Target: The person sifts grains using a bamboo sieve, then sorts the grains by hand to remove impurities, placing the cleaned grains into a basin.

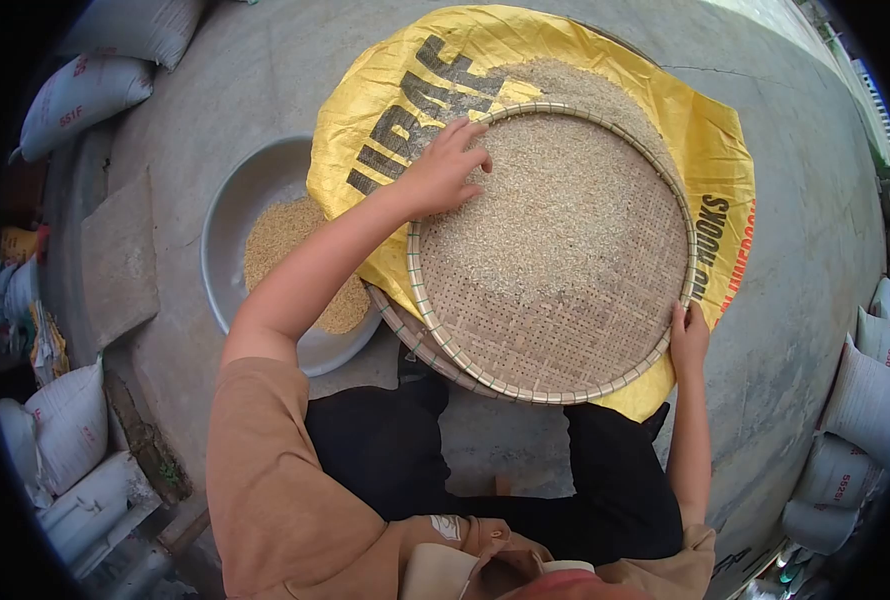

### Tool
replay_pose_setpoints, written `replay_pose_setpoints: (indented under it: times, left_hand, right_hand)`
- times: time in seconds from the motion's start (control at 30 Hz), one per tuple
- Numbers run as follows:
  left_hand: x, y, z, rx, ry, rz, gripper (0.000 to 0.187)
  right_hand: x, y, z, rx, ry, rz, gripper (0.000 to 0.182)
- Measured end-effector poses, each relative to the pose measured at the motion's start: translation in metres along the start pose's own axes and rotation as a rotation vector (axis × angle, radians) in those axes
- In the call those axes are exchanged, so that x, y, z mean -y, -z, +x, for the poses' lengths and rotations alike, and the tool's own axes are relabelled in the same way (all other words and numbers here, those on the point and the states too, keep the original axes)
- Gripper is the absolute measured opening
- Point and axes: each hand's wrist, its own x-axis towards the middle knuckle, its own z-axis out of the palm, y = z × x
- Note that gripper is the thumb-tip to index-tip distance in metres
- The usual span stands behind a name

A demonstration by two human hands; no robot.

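A round woven bamboo winnowing tray (565, 345) lies tilted in front of me, with pale grain (555, 210) spread over its upper part and bare weave below. My left hand (449, 172) is over the tray's upper-left edge, fingers apart and partly bent, beside the grain; nothing shows in it. At the lower right, my right hand (690, 338) is closed around the tray's rim. Under the tray is a yellow printed sack (375, 120), with more grain (590, 85) heaped on it past the far rim. Another basket's edge (405, 335) shows beneath.
A grey metal basin (227, 215) holding golden grain (285, 240) stands on the concrete floor (235, 80), partly behind my left arm. Stuffed white sacks (85, 100) line the left side, and more sacks (870, 395) are stacked at the right.
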Motion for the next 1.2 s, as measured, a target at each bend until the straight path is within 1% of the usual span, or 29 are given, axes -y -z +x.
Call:
replay_pose_setpoints:
  times: [0.1,0.17,0.27,0.37,0.5,0.57,0.6,0.67,0.7,0.77,0.8,0.87,0.9,0.97,1.0,1.07,1.1,1.17,1.2]
  left_hand:
    - [-0.006,-0.013,-0.001,0.027,-0.040,0.026,0.025]
    - [-0.007,-0.020,-0.002,0.027,-0.058,0.098,0.021]
    - [-0.003,-0.035,-0.002,0.002,-0.071,0.070,0.019]
    - [0.000,-0.047,-0.005,-0.033,-0.026,0.038,0.018]
    - [-0.004,-0.039,-0.006,-0.053,-0.032,-0.046,0.016]
    - [-0.005,-0.033,-0.007,-0.176,-0.052,-0.140,0.013]
    - [-0.009,-0.022,-0.009,-0.171,-0.052,-0.139,0.013]
    - [-0.019,0.000,-0.010,0.110,0.304,-0.527,0.011]
    - [-0.017,-0.001,-0.012,0.112,0.304,-0.526,0.011]
    - [-0.011,-0.005,-0.017,0.057,0.479,-0.843,0.014]
    - [-0.012,-0.002,-0.018,0.060,0.478,-0.841,0.014]
    - [-0.012,0.002,-0.023,0.103,0.534,-1.054,0.023]
    - [-0.011,0.003,-0.024,0.105,0.533,-1.053,0.023]
    - [-0.010,0.003,-0.025,0.149,0.577,-1.214,0.032]
    - [-0.008,0.003,-0.027,0.152,0.577,-1.213,0.032]
    - [0.000,0.005,-0.034,0.215,0.586,-1.479,0.034]
    - [-0.002,0.010,-0.037,0.217,0.587,-1.475,0.034]
    - [-0.008,0.019,-0.047,0.168,0.603,-1.655,0.028]
    - [-0.004,0.019,-0.053,0.173,0.607,-1.647,0.028]
  right_hand:
    - [0.002,-0.002,-0.002,-0.023,0.011,0.015,0.033]
    - [0.001,-0.003,-0.003,-0.035,0.018,0.018,0.032]
    - [-0.003,-0.002,-0.002,-0.027,0.020,0.020,0.033]
    - [-0.003,-0.004,-0.004,-0.047,0.037,0.040,0.033]
    - [-0.002,-0.002,-0.004,-0.020,0.014,-0.006,0.033]
    - [-0.002,-0.003,-0.004,-0.024,0.018,-0.010,0.033]
    - [-0.002,-0.004,-0.005,-0.022,0.021,-0.004,0.033]
    - [-0.003,-0.004,-0.005,-0.021,0.023,0.002,0.033]
    - [-0.003,-0.004,-0.005,-0.026,0.025,0.000,0.033]
    - [-0.002,-0.003,-0.005,-0.032,0.025,0.000,0.033]
    - [-0.001,-0.002,-0.006,-0.026,0.025,0.005,0.034]
    - [0.000,-0.004,-0.007,-0.020,0.023,0.011,0.034]
    - [-0.001,-0.004,-0.007,-0.033,0.032,0.003,0.034]
    - [-0.002,-0.004,-0.007,-0.046,0.038,-0.006,0.034]
    - [0.000,-0.003,-0.007,-0.024,0.021,-0.019,0.034]
    - [0.003,-0.002,-0.008,-0.003,0.003,-0.029,0.034]
    - [0.002,-0.003,-0.008,-0.009,0.005,-0.021,0.034]
    - [0.001,-0.003,-0.008,-0.013,0.001,-0.007,0.034]
    - [0.002,-0.002,-0.008,-0.015,0.004,-0.010,0.034]
